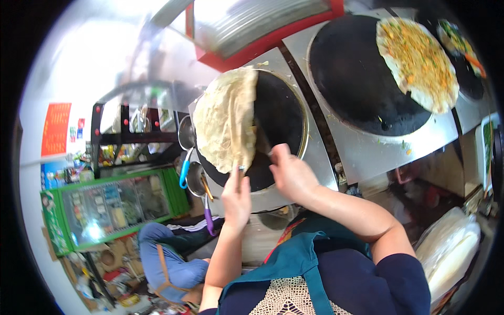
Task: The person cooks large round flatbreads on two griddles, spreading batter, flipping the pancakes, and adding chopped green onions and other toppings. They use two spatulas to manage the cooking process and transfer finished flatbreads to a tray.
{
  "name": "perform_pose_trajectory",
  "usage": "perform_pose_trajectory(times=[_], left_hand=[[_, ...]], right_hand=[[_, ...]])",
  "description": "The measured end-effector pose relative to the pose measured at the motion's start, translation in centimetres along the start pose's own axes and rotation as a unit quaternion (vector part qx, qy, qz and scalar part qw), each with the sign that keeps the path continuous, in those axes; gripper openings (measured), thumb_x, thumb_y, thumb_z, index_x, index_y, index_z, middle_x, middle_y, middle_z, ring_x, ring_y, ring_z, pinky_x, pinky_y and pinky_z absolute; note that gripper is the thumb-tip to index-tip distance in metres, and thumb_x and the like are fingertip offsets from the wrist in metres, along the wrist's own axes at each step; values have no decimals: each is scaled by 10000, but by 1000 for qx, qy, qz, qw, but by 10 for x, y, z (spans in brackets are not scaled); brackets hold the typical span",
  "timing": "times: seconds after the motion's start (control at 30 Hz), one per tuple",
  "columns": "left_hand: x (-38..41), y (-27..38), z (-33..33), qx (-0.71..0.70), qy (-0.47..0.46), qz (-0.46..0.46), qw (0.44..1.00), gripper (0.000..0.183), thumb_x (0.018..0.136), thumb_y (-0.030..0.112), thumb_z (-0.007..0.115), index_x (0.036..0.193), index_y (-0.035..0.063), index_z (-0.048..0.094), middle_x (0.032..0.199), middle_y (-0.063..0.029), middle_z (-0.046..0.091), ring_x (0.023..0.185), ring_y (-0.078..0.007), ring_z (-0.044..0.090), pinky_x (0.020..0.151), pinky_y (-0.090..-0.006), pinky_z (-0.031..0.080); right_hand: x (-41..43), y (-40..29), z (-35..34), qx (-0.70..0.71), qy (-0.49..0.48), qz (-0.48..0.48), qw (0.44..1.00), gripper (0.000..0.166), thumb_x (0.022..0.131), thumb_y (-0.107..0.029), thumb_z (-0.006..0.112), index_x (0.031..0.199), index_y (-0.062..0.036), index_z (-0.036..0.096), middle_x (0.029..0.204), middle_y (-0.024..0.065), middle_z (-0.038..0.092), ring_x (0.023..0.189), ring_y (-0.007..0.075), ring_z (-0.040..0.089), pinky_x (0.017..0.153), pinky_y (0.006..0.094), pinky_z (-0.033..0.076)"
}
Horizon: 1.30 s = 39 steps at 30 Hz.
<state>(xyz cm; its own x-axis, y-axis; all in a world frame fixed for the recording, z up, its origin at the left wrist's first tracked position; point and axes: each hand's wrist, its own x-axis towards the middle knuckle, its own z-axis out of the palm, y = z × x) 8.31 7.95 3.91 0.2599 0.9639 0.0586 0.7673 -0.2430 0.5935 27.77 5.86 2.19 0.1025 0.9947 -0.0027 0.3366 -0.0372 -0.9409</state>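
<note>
A large pale pancake (224, 118) lies folded over the left part of a round black griddle (277, 106). My left hand (236, 197) is closed on the handle of a tool whose blade is at the pancake's near end; its kind is hard to tell. My right hand (291, 171) is closed on a second tool, blurred and largely hidden, reaching towards the pancake's right edge. On the neighbouring griddle (346, 75), an oblong flatbread with shredded vegetable filling (421, 59) lies at the right.
Two small pans, one with a blue handle (184, 173) and one with a purple handle (209, 220), hang left of the griddle. A seated person in blue (169, 260) is close on the left. Behind stands a green-framed glass display fridge (118, 208). A plastic bag (449, 244) lies at right.
</note>
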Motion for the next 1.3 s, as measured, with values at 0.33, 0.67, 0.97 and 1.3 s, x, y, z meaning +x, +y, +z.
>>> perform_pose_trajectory(times=[0.33, 0.67, 0.97, 1.3], left_hand=[[-20, 15, -75, -332, -2, -175, 927, 440, 950, 39, 476, 1381, 6, 394, 772, 7, 507, 504, -26, 353, 425, -166, 274], [-58, -12, -22, -250, 27, -180, 951, 425, 934, 71, 517, 1344, -14, 444, 1016, -34, 567, 816, -56, 463, 742, -192, 410], [-100, -47, -40, -195, 157, -213, 944, 371, 953, 113, 525, 1288, -42, 497, 924, -34, 606, 743, -100, 542, 684, -232, 467], [-63, -71, -44, -33, 186, -136, 973, 344, 888, 140, 574, 1196, -13, 573, 886, -222, 620, 777, -334, 618, 696, -392, 484]], right_hand=[[-16, -55, -8, -44, -62, -73, 994, 317, 815, -68, 532, 1084, -8, 377, 813, 262, 577, 646, 407, 622, 558, 452, 524], [-69, 43, -93, 127, -22, 187, 974, 281, 861, -119, 630, 1104, -6, 547, 902, 131, 668, 762, 148, 621, 677, 287, 504], [-9, 36, -98, -93, 109, -42, 989, 253, 891, -57, 592, 1131, 8, 546, 888, 120, 674, 788, 144, 638, 699, 279, 496], [-31, -4, -78, -295, 17, -92, 951, 286, 850, -78, 603, 1122, -26, 536, 879, 177, 657, 793, 361, 641, 672, 428, 525]])
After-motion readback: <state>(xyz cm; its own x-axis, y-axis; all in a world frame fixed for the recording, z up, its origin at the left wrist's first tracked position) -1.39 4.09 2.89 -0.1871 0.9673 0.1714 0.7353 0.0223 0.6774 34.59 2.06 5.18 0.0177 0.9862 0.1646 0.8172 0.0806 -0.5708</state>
